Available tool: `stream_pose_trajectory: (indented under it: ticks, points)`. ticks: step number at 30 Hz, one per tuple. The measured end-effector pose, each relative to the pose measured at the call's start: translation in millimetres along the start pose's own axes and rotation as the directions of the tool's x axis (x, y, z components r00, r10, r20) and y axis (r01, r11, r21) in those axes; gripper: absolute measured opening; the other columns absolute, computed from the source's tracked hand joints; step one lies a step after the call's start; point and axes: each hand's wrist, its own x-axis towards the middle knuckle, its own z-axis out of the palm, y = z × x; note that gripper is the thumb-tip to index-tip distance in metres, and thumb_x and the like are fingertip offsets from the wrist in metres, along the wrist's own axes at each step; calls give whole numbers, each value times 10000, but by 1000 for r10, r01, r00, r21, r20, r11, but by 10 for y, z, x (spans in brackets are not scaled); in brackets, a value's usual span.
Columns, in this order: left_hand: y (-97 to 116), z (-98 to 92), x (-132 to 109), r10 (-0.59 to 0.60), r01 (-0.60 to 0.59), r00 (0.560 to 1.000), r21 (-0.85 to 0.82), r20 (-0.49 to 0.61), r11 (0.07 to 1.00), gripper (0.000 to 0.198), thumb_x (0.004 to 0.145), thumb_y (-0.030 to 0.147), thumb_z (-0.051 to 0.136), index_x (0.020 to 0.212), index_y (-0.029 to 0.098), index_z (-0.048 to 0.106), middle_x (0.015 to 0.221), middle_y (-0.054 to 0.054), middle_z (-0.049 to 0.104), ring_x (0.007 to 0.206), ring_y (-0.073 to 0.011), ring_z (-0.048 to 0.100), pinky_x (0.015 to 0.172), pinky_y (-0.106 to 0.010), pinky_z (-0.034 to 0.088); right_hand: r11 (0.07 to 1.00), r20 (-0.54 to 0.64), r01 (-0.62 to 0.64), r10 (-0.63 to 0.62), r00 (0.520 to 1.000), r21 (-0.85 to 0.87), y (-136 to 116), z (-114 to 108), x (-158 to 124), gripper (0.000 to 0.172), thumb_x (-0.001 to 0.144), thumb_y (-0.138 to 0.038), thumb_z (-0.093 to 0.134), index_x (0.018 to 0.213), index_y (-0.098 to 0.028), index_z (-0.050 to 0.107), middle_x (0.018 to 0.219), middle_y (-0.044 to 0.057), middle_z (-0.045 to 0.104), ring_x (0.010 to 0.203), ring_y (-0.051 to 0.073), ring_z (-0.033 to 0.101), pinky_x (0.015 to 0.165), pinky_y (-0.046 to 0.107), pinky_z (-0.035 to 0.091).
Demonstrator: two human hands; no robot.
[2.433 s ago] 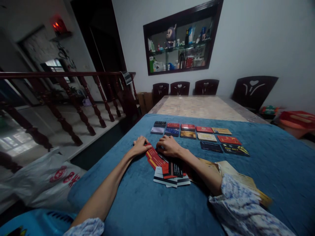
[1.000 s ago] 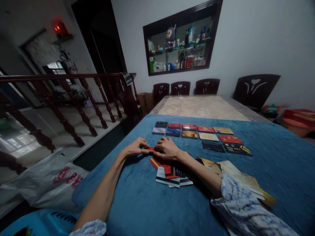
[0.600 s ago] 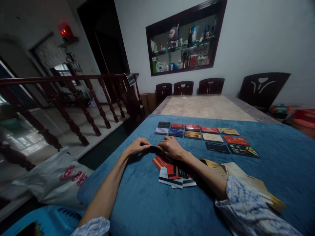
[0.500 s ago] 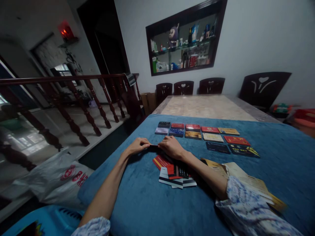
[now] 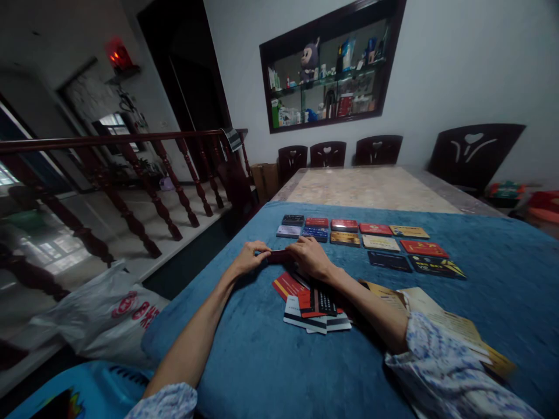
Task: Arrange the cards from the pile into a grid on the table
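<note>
red characters on white bag (image 5: 103,317) blurred past reading, print on laid-out cards (image 5: 381,242) too small

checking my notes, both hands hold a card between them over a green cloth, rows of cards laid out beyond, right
No: the head view shows the cloth is blue, not green. The left hand and right hand do hold a card between them, with rows of cards laid out beyond.

Left hand (image 5: 250,260), right hand (image 5: 311,258) — dark card (image 5: 279,256) between.
</note>
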Motion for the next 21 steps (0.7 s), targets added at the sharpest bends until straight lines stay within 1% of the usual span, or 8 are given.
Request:
stream_pose_trajectory:
  ticks: [3,5,7,10,15,18,21]
  points:
    - [-11,53,6,-3,3,1000,5,-31,1000,160,821,183,631,881,168,778,878,-51,749,845,-186,649,859,-318,503,999,12,-46,46,999,1,-1,6,-4,286,992,-187,451,1199,-208,648,1097,98,737,1036,243,585,852,355,350]
    - [-14,88,2,-4,2,998,-20,-63,1000,184,811,152,634,931,170,772,928,-59,753,888,-196,658,885,-333,510,997,13,-71,71,997,5,-8,6,-9,317,982,-178,464,1269,-207,597,1136,101,724,1058,243,582,861,355,351]
    - [-14,119,-5,-5,1,996,-45,-92,999,236,802,128,634,997,178,757,966,-58,749,920,-199,662,901,-338,515,996,18,-84,84,996,4,-18,0,-18,326,967,-168,481,1279,-203,571,1142,101,720,1056,241,582,863,352,350]
    - [-14,149,-15,5,-10,994,-46,-110,999,278,790,101,625,1034,182,731,934,-42,734,894,-188,662,888,-327,521,995,41,-95,95,995,-11,-32,-18,-34,310,943,-150,503,1243,-197,568,1120,97,724,1035,239,586,857,346,344]
    - [-10,151,-23,62,-61,994,7,-86,998,295,763,54,577,998,188,696,928,-20,705,879,-169,646,878,-305,512,994,68,-106,108,992,-39,-59,-32,-45,358,911,-166,533,1268,-200,537,1125,105,722,1040,249,589,849,346,339]
    - [9,144,-27,85,-81,995,64,-54,995,298,740,35,552,970,184,671,937,-23,694,888,-174,632,880,-304,502,992,84,-117,120,989,-43,-78,-19,-42,395,907,-183,535,1301,-206,513,1129,106,724,1042,252,598,843,346,341]
    - [34,141,-30,94,-90,995,116,-24,989,289,739,45,547,975,183,641,947,-35,685,890,-189,621,874,-319,496,990,98,-133,137,986,-42,-91,1,-41,393,927,-197,503,1319,-210,497,1132,108,726,1045,257,613,836,347,343]
